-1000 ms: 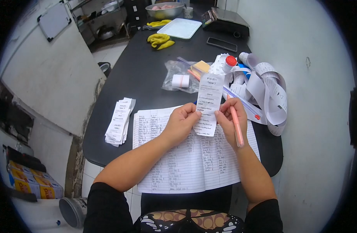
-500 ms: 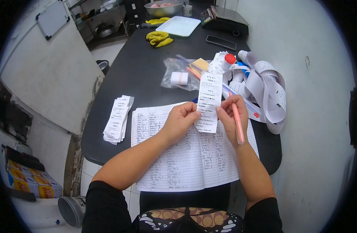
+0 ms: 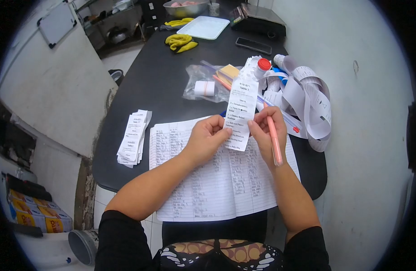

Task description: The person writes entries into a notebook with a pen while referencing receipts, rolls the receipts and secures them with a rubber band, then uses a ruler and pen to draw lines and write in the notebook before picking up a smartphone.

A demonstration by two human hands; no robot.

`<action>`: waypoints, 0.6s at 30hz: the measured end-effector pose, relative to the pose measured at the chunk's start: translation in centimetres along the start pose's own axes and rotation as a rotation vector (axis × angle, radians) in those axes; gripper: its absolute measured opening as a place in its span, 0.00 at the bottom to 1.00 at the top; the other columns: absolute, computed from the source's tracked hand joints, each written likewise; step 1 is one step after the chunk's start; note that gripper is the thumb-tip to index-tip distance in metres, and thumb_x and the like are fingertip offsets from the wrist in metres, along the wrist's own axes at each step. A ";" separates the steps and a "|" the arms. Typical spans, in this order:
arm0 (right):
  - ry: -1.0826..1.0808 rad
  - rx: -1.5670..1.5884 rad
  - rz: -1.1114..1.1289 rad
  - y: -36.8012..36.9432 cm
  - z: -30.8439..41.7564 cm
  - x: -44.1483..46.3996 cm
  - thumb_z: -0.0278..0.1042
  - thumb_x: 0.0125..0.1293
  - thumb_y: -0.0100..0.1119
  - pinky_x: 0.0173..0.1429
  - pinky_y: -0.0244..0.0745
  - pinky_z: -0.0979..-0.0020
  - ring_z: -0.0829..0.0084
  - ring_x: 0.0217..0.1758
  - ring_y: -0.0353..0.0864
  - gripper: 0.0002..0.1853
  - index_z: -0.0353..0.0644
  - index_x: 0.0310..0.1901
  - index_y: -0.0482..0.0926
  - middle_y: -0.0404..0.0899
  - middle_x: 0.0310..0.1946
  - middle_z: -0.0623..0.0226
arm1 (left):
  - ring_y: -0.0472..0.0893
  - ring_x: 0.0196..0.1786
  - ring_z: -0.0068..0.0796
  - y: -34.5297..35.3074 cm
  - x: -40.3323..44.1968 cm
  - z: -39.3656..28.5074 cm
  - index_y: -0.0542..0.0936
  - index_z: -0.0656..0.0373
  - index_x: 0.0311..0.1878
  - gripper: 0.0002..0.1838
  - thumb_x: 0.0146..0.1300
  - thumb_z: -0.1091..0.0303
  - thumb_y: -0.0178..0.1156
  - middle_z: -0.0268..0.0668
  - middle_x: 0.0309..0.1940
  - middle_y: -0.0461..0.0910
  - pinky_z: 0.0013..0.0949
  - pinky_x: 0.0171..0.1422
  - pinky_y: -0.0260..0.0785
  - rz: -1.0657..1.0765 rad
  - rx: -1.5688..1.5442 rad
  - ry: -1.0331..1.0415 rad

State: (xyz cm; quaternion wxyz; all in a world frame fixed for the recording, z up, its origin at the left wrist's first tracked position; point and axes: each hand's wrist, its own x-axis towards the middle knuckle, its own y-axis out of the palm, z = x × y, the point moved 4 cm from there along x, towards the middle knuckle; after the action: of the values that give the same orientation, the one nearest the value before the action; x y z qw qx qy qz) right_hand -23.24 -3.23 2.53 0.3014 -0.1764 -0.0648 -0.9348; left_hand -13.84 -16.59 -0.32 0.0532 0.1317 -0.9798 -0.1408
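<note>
White paper, thin and curl-prone by the look of it, forms the printed slip (image 3: 242, 106) you hold upright above the notebook. Your left hand (image 3: 210, 139) pinches its left edge between thumb and bent fingers; your right hand (image 3: 267, 134) meets the right edge with the thumb while its fingers also grip a pink pen (image 3: 274, 141). For clean reading, a light, even tension across both edges should hold the print flat, and a lower thumb would hide fewer letters, since both cover the margins near the bottom lines. Mind the pen, which lies along your right palm: too firm a squeeze there could crease the paper. Beneath, the open notebook (image 3: 190, 198) bears handwritten columns, partly shaded by your forearms, so tucking the elbows outward would probably uncover them. Beside its left page, a stack of slips (image 3: 133, 137) lies fanned; best not to brush it. Beyond your hands sit a clear plastic bag (image 3: 190, 72), a red-capped bottle (image 3: 264, 65) and loose paper coils (image 3: 303, 90).
</note>
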 end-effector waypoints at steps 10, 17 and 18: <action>-0.005 0.084 -0.074 -0.7 0.4 0.2 0.30 0.69 0.49 0.34 0.75 0.77 0.79 0.30 0.77 0.05 0.38 0.41 0.68 0.77 0.30 0.64 | 0.77 0.35 0.16 -0.3 0.2 -0.1 0.75 0.64 0.36 0.02 0.64 0.76 0.54 0.35 0.34 0.81 0.22 0.43 0.69 -0.063 0.038 0.031; -0.049 -0.033 -0.086 -1.1 -0.6 0.5 0.47 0.74 0.39 0.33 0.72 0.81 0.81 0.31 0.75 0.22 0.35 0.48 0.75 0.78 0.32 0.65 | 0.77 0.35 0.16 -1.2 0.5 -0.1 0.75 0.64 0.36 0.03 0.63 0.74 0.55 0.35 0.33 0.81 0.22 0.42 0.68 -0.088 0.103 0.059; -0.067 -0.040 -0.089 -1.2 -0.5 0.5 0.48 0.74 0.39 0.33 0.72 0.81 0.81 0.31 0.75 0.22 0.35 0.48 0.76 0.78 0.32 0.65 | 0.77 0.36 0.16 -1.5 0.6 -0.1 0.75 0.64 0.36 0.04 0.63 0.74 0.55 0.35 0.33 0.81 0.22 0.42 0.68 -0.089 0.110 0.063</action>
State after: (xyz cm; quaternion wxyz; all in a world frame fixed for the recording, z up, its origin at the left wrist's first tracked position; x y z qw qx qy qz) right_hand -24.49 -2.61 2.20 0.2536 -0.2103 -0.0640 -0.9420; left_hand -14.05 -18.17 -0.60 0.0702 0.1823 -0.9771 -0.0847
